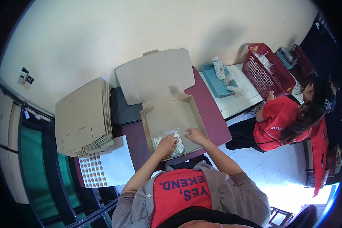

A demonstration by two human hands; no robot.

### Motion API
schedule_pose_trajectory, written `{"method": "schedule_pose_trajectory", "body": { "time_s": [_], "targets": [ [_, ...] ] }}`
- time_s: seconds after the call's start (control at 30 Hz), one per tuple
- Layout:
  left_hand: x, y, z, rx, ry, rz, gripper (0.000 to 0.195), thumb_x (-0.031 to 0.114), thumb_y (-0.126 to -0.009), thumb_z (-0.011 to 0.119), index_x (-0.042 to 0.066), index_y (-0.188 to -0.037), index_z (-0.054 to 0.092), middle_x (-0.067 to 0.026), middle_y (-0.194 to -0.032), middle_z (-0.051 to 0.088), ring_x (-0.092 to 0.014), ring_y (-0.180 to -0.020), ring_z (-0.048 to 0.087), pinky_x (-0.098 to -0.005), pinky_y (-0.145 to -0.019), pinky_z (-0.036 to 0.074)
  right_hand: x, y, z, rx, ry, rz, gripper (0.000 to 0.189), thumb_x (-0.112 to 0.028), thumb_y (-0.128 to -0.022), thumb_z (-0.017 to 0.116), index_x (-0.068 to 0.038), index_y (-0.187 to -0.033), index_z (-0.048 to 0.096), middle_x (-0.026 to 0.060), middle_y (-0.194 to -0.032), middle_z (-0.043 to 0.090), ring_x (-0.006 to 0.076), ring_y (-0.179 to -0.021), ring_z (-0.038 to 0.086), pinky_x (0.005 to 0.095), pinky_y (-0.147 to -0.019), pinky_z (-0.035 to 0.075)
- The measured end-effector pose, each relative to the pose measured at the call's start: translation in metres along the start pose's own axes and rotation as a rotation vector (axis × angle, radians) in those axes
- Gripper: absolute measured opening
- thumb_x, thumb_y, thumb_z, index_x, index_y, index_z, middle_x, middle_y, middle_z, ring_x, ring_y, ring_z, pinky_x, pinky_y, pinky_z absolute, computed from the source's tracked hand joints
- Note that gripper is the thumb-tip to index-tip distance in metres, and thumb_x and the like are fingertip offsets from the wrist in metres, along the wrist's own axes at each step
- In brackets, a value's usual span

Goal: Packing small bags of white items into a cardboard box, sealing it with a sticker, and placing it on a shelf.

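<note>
An unlidded cardboard box (165, 114) stands on a dark red table (213, 122), its large lid flap raised towards the wall. Clear plastic bags of pale, capsule-like pieces (181, 146) lie at the box's near left. On top of these bags rests my left hand (167, 146), palm down with its fingers bent; whether it grips the plastic cannot be told. My right hand (196, 136) hovers inside the box just right of the bags, fingers curled and somewhat apart, with nothing seen in it.
Flattened cardboard boxes (82, 114) are stacked at left, beside a sheet of round stickers (92, 171) and a black flat item (125, 108). Rightward are a blue tray (213, 85) of filled bags and a dark red basket (262, 71). A person in a red shirt (282, 122) stands there.
</note>
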State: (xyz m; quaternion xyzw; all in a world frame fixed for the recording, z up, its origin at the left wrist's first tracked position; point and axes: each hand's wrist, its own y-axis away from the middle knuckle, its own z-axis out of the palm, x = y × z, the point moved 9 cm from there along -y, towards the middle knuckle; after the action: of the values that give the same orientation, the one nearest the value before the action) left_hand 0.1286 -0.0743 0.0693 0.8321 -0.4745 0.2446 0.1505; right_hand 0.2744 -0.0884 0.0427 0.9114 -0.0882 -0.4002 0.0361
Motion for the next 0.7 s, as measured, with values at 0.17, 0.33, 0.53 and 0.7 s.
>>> {"method": "schedule_pose_trajectory", "body": {
  "time_s": [0.17,0.33,0.53,0.7],
  "targets": [
    [0.027,-0.029,-0.032,0.145,0.009,-0.059,0.034,0.011,-0.074,0.058,0.008,-0.108,0.055,-0.0219,-0.121,0.047,-0.038,-0.104,0.051,-0.043,-0.088,0.043,-0.005,0.001,-0.109,0.237,-0.356,0.009,0.025,-0.015,-0.08,0.059,0.001,-0.1,0.062,0.0139,-0.079,0.065,0.0193,-0.073,0.063,0.0291,-0.068,0.049],
    [0.083,-0.087,-0.064,0.312,0.113,0.062,0.028,0.006,-0.077,0.054,0.006,-0.104,0.057,-0.0218,-0.118,0.049,-0.039,-0.105,0.05,-0.0425,-0.089,0.042,0.076,-0.014,-0.193,0.512,-0.396,0.117,0.019,-0.01,-0.084,0.054,0.001,-0.097,0.062,0.0123,-0.078,0.065,0.0154,-0.073,0.062,0.0274,-0.067,0.048],
    [0.136,-0.198,-0.034,0.214,0.17,0.191,0.022,0.003,-0.078,0.055,0.008,-0.099,0.058,-0.0173,-0.117,0.049,-0.037,-0.105,0.05,-0.0416,-0.088,0.043,0.186,-0.029,-0.259,0.633,-0.097,0.296,0.019,-0.007,-0.08,0.054,-0.001,-0.096,0.063,0.0201,-0.103,0.055,0.0315,-0.086,0.059,0.0353,-0.078,0.049],
    [0.156,-0.308,0.045,-0.011,0.06,0.294,0.025,0.005,-0.075,0.058,0.008,-0.1,0.058,-0.0169,-0.128,0.041,-0.038,-0.117,0.04,-0.0428,-0.095,0.038,0.263,-0.039,-0.281,0.564,0.385,0.501,0.025,-0.007,-0.077,0.052,0.002,-0.098,0.061,0.0213,-0.132,0.034,0.0372,-0.118,0.038,0.0445,-0.093,0.038]
  ]
}}
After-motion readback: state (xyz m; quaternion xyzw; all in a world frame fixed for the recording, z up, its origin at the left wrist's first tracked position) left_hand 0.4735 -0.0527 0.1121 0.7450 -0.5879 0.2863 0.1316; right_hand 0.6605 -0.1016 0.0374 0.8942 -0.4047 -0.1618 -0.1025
